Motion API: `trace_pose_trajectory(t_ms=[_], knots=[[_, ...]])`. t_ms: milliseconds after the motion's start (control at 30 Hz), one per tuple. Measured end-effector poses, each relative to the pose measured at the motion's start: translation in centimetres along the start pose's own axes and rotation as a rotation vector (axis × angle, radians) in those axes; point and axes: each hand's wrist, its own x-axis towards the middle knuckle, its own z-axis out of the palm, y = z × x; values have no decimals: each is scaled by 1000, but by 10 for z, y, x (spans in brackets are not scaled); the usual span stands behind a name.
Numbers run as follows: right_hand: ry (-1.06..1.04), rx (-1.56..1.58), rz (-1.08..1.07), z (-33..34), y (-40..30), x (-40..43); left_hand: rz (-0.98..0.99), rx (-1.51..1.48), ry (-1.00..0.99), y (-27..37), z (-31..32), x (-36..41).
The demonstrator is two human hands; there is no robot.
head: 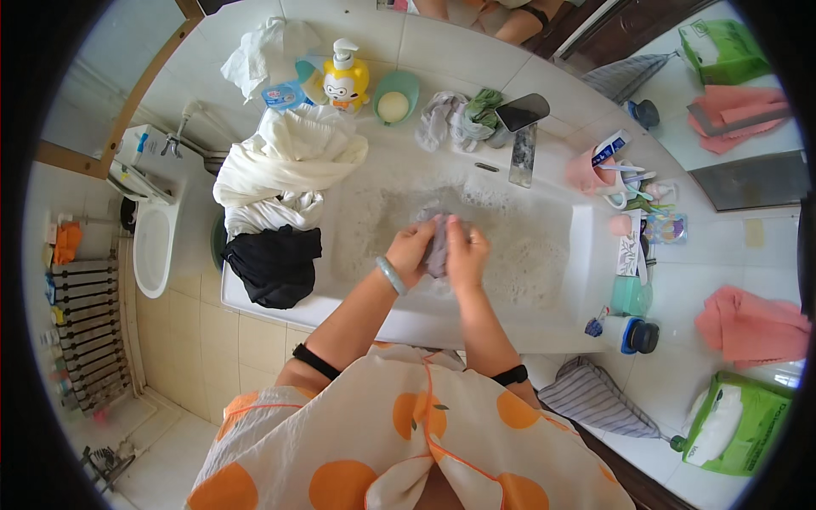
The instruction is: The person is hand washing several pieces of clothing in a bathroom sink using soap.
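Over the soapy water in a white washbasin (580, 248), my left hand (411, 250) and my right hand (467, 255) grip a wet grey-purple cloth (437, 247) between them. Both thumbs press along its upper part, and the folds hide its shape, so I cannot tell what garment it is. Suds float on the cloudy water (529, 255) around it. A pale bangle (391, 275) circles my left wrist. On the basin's left ledge lie white clothes (287, 166), with a black garment (274, 264) nearer to me.
A chrome faucet (523, 146) juts over the basin's back edge. Beside it lie wet grey cloths (440, 118) and a green cloth (486, 108). Further left stand a green soap dish (403, 83) and a yellow pump bottle (346, 80). A pink cup (583, 171) with toothbrushes stands right.
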Motion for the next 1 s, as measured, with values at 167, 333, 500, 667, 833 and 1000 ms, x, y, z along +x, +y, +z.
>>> trace_pose_trajectory(t_ms=[167, 333, 500, 667, 833, 1000], knots=[[3, 495, 339, -67, -1, 13, 261, 538, 36, 32, -19, -25], [-220, 299, 281, -103, -52, 7, 604, 1413, 130, 67, -24, -30], [-429, 37, 230, -110, -79, 20, 1066, 1228, -33, 94, -10, -25], [-755, 569, 394, -104, -74, 22, 354, 935, -218, 119, 65, -68], [-712, 731, 366, -88, -101, 37, 259, 908, -412, 131, 78, -77], [-964, 423, 122, -91, -107, 45, 138, 1136, -618, 152, 70, -79]])
